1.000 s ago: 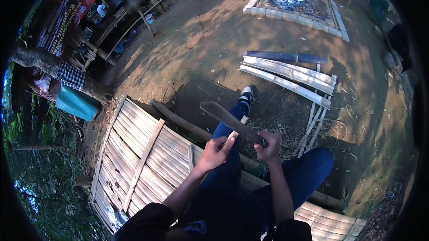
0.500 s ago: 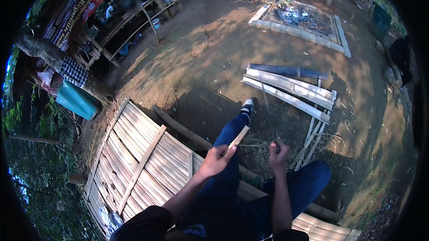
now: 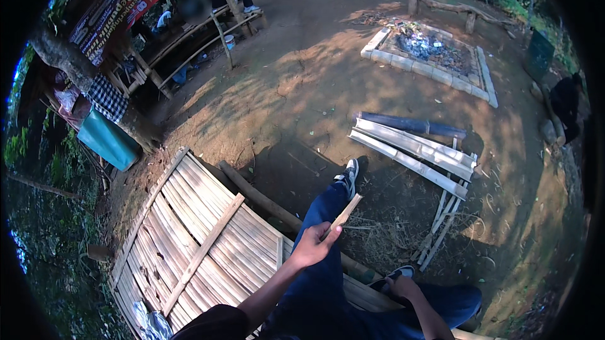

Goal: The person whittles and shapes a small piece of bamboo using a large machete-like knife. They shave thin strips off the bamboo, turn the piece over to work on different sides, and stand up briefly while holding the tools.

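the left hand (image 3: 312, 247) pinches a short bamboo strip (image 3: 346, 210) between thumb and fingers, past the outer edge of the slatted bench (image 3: 242, 255). the strip looks already split narrow; its finish cannot be judged. shavings (image 3: 377, 234) litter the ground (image 3: 296, 113), longer split lengths (image 3: 416, 145) beyond. whether the right hand (image 3: 403, 286) grips anything is unclear.

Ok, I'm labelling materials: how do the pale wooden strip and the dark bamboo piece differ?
The pale wooden strip is short and tan; the dark bamboo piece is long and bluish-black. The left hand holds the strip; the bamboo piece lies on the ground. Both are elongated.
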`<state>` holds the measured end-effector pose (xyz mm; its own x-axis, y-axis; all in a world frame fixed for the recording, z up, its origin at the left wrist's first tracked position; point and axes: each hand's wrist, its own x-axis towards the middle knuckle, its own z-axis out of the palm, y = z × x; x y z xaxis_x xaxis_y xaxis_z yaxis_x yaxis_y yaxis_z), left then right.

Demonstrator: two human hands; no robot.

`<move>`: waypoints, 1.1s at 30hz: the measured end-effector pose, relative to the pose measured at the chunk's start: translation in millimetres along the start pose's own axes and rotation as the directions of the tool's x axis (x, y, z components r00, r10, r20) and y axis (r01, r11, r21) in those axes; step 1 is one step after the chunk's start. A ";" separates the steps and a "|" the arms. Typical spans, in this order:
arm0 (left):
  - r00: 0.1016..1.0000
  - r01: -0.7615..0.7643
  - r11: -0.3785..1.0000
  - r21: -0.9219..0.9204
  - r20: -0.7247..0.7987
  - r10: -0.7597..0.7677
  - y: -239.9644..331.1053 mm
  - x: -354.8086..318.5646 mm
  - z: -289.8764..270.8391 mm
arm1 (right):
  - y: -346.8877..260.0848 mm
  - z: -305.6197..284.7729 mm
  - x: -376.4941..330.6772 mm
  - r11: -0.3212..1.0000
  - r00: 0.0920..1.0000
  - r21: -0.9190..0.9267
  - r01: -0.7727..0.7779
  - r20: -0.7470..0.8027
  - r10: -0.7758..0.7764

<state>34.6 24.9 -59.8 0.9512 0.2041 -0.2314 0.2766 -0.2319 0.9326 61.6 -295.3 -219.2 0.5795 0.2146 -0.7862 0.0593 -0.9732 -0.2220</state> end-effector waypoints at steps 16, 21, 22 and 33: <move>0.998 -0.059 0.994 0.091 -0.013 0.061 -1.3 3.9 -4.4 | -2.4 -28.2 -11.9 0.958 0.855 -0.107 0.267 0.485 -0.184; 0.999 -0.043 0.998 0.040 -0.015 0.044 -15.5 3.4 -3.5 | -22.4 -55.2 -30.0 0.983 0.956 0.116 0.145 0.238 -0.169; 0.999 -0.046 0.999 0.029 -0.007 0.046 -15.6 5.3 -2.3 | -22.3 -57.4 -30.1 0.969 0.981 0.204 0.139 0.108 -0.164; 0.996 0.083 0.982 -0.169 0.045 -0.076 -10.5 9.9 20.8 | -12.6 -100.2 10.2 0.748 0.839 0.528 0.402 -0.540 -0.070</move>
<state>43.9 9.5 -77.6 0.9326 0.1778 -0.3141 0.3273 -0.0499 0.9436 148.1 -289.1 -166.6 0.9208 0.2040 -0.3325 -0.1516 -0.5983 -0.7868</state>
